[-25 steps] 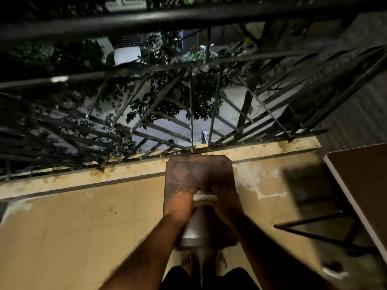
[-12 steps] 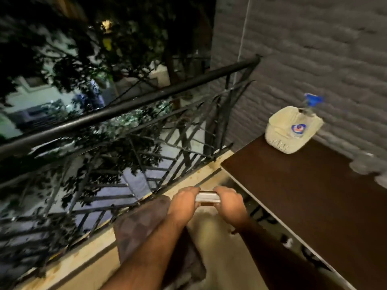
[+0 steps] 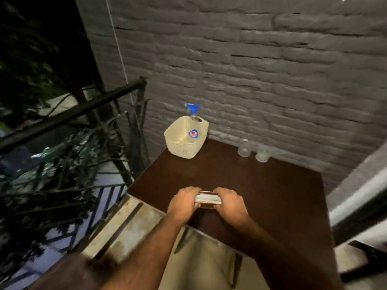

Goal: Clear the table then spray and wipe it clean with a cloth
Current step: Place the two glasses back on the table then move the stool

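We looked down at a dark brown bench [image 3: 261, 185] set against a grey brick wall [image 3: 261, 70] on a balcony at night. Both our hands were over the near left edge of the bench, each curled round one end of a flat whitish object with a brown underside [image 3: 207, 200]. The left hand [image 3: 184, 203] gripped its left end, fingers [image 3: 195, 190] wrapped over the top; the right hand [image 3: 231, 203] gripped the right end in the same way. Motion blur kept us from telling what the object was, or whether it rested on the bench or was held just above it.

At the far left corner of the bench stood a cream plastic basket [image 3: 182, 147], close to the wall. Inside it a spray bottle [image 3: 193, 130] stood upright, its blue trigger head [image 3: 192, 107] rising above the rim and a round red and blue label showing on its body. To the right, along the wall, two small clear glass vessels [image 3: 244, 147] stood just beside each other, well apart from the basket. We saw no cloth that we could make out for certain.

A black metal railing [image 3: 69, 114] ran along the left, with dark foliage [image 3: 31, 164] beyond it, and pale stained floor [image 3: 146, 222] lay between the railing and the bench.
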A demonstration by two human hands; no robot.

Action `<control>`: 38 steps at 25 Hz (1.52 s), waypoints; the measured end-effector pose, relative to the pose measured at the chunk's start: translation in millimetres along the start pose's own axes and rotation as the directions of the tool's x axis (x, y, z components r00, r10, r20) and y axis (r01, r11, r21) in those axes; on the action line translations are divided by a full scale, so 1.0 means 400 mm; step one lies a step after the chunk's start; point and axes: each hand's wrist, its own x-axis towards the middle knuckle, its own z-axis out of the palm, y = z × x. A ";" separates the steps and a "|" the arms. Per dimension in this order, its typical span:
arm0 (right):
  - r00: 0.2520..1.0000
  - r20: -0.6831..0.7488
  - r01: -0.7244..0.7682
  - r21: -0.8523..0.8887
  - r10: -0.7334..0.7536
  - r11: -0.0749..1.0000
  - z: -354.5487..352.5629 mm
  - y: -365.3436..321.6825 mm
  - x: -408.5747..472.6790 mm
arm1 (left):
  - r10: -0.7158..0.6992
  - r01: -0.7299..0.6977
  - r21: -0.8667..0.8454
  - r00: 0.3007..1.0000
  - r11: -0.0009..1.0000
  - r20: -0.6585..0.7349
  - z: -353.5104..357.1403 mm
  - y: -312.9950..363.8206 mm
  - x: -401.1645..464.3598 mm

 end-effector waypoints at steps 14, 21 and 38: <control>0.892 -0.084 -0.439 0.059 0.443 0.896 -0.153 0.517 -0.002 | 0.352 -0.341 -0.087 0.902 0.936 0.250 0.251 0.418 0.422; 0.806 -0.087 -0.584 0.049 0.586 0.810 -0.177 0.678 0.021 | 0.466 -0.462 -0.091 0.830 0.882 0.307 0.355 0.537 0.569; 0.858 -0.008 -0.511 0.081 0.513 0.856 -0.195 1.190 0.417 | 0.181 -0.177 -0.046 0.907 0.983 0.380 0.658 0.717 1.041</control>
